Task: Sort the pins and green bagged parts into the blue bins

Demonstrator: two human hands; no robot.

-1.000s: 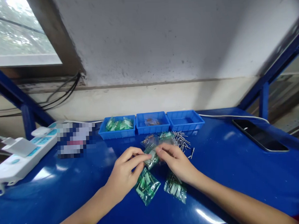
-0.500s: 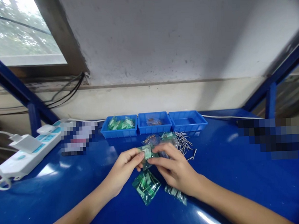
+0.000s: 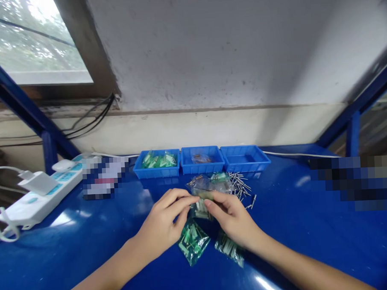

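Observation:
Between my two hands is a small clear plastic bag [image 3: 201, 209] with pale strip-shaped pieces inside. My left hand [image 3: 171, 215] is closed, its fingertips at the bag's upper left edge. Thumb and fingers of my right hand [image 3: 232, 218] pinch the upper right edge. Just below lies a green-tinted plastic bag [image 3: 194, 242] of green and white pieces. Another bag of pale pieces [image 3: 229, 249] lies partly under my right hand. Behind the hands are clear bags [image 3: 219, 185] and a loose pile of metal pins [image 3: 240, 185].
Along the back stand three blue bins: the left bin [image 3: 156, 172] with green bags, the middle bin [image 3: 202, 167] with a clear bag, the right bin [image 3: 247, 165]. A white power strip [image 3: 26, 210] with plugged-in chargers and a blurred phone-like object [image 3: 105, 178] are at the left.
My left hand has shifted from the bag's left side to its upper edge. My right hand's fingers have closed on the bag. The camera view has shifted slightly.

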